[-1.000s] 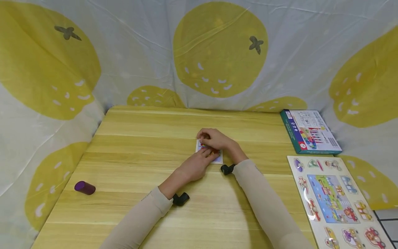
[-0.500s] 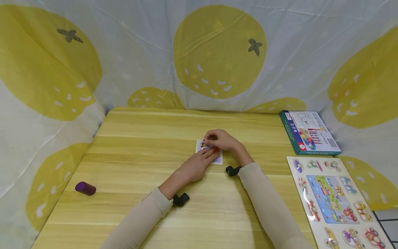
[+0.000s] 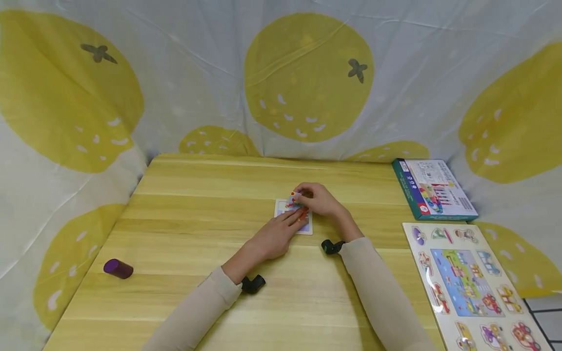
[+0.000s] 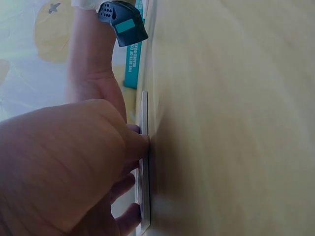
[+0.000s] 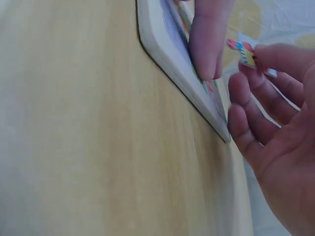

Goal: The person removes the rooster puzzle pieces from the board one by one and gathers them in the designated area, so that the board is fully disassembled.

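Note:
A small white-rimmed puzzle board point(image 3: 306, 231) with a colourful picture lies flat on the table. My left hand point(image 3: 273, 236) rests on it with fairly straight fingers, covering much of the picture. In the left wrist view, the thumb of that hand touches the edge of the board point(image 4: 145, 191). My right hand point(image 3: 320, 201), over the far right corner, pinches a small colourful puzzle piece point(image 5: 247, 54) between thumb and index finger. The piece is tilted and raised off the board; its other fingers are loosely bent.
A purple cylinder point(image 3: 118, 268) lies on the table at left. At the right are a teal-edged box point(image 3: 434, 190) and, nearer, a large picture puzzle board point(image 3: 467, 282). A fruit-printed curtain point(image 3: 210, 73) hangs behind the table.
My right hand has drawn back to the right and lifted the puzzle piece, which now stands up between its fingertips. The left hand has stayed on the puzzle board.

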Motion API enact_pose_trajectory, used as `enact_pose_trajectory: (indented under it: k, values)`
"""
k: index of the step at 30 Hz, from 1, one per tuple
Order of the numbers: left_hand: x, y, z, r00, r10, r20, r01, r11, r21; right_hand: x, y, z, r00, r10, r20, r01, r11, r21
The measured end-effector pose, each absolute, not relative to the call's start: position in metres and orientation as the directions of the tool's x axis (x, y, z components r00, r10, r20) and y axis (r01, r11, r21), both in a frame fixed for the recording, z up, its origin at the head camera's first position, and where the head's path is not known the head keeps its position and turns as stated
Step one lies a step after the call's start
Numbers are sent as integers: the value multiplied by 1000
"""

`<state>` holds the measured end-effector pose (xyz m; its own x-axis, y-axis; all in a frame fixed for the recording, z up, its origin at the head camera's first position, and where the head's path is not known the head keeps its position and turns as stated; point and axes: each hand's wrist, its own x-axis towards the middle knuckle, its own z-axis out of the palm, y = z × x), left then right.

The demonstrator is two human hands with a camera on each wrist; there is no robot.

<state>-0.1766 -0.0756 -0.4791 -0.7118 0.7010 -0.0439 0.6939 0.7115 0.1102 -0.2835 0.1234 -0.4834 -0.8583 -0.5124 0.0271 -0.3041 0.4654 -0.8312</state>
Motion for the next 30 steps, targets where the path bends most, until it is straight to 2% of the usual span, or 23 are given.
enact_pose_trajectory:
  k: [8, 13, 21, 30]
  values:
    - [-177, -77, -479, -732, 680, -39, 671, 730, 126, -279, 134, -486, -921, -385, 64, -216, 367, -905]
    - [-181, -80, -480, -747, 663, -44, 654, 746, 126, -279, 145, -485, -934, -349, 79, -227, 406, -885]
    - [-187, -85, -479, -759, 648, -62, 635, 758, 151, -284, 166, -488, -965, -259, 40, -172, 507, -845]
    - [-189, -90, -480, -768, 636, -78, 614, 766, 189, -289, 182, -493, -972, -236, 6, -140, 554, -821]
